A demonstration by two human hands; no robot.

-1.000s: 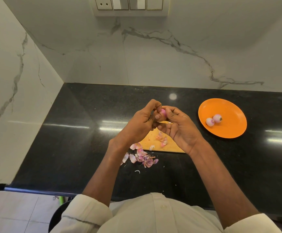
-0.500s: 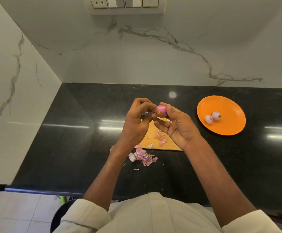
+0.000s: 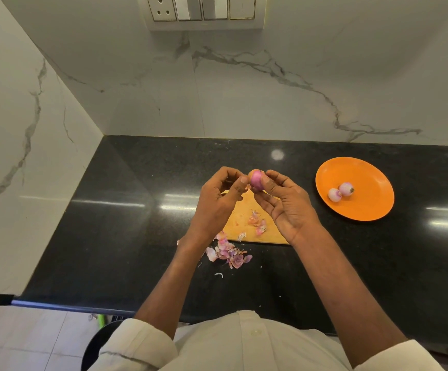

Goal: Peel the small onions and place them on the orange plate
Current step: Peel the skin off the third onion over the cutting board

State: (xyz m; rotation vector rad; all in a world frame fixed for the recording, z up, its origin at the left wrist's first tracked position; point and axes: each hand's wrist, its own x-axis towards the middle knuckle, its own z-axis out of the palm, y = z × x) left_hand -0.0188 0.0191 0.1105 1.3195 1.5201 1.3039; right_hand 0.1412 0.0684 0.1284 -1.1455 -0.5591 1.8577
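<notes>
Item one: small pink onion [image 3: 256,179], raised above the far end of the wooden cutting board [image 3: 252,223], which I see lying on the black surface [image 3: 126,210]. My right hand [image 3: 288,207] pinches the onion between thumb and fingertips, its grip clamped on it. My left hand [image 3: 217,204] sits just beside, thumb tip touching the onion's left side, fingers curled; I cannot tell whether that grip holds the onion or a strip of skin.

Item two: orange plate [image 3: 370,207], to the right of the board and apart from it, carrying two peeled onions [image 3: 342,192] that touch each other.

Item three: onion skins. A few pieces [image 3: 257,223] on the board; a larger pile [image 3: 229,253] on the surface just off the board's near left corner.

Item four: white marble wall behind, with a switch panel [image 3: 204,12] at top.
</notes>
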